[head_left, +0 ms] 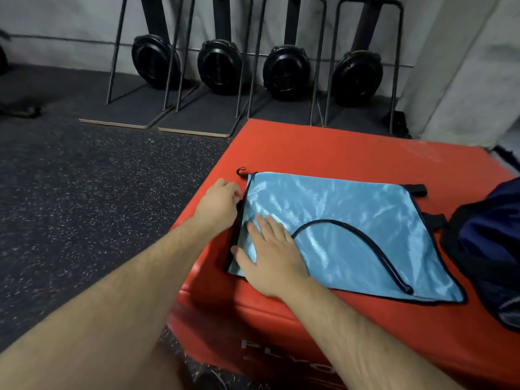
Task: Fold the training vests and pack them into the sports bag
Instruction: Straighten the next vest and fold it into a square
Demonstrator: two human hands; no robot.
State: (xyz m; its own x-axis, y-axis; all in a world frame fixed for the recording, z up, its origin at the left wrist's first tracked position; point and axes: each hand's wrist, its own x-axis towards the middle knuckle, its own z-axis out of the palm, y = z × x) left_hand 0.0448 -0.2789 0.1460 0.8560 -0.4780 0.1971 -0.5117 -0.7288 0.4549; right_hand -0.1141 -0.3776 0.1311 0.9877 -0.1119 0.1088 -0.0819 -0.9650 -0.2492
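Note:
A shiny light-blue training vest (346, 220) with black trim lies flat on a red plyo box (337, 147). My left hand (221, 202) is at the vest's left edge, its fingers curled round the black trim there. My right hand (271, 254) lies flat on the vest's near left corner with fingers spread, pressing the cloth down. A dark navy and black sports bag (489, 243) sits on the box at the right edge of the view, touching the vest's right side; its opening is not visible.
The box stands on dark speckled rubber flooring (84, 192). Behind it, several black fan machines (287, 71) on metal stands line the white wall. A black strap end (416, 190) pokes out at the vest's far right corner.

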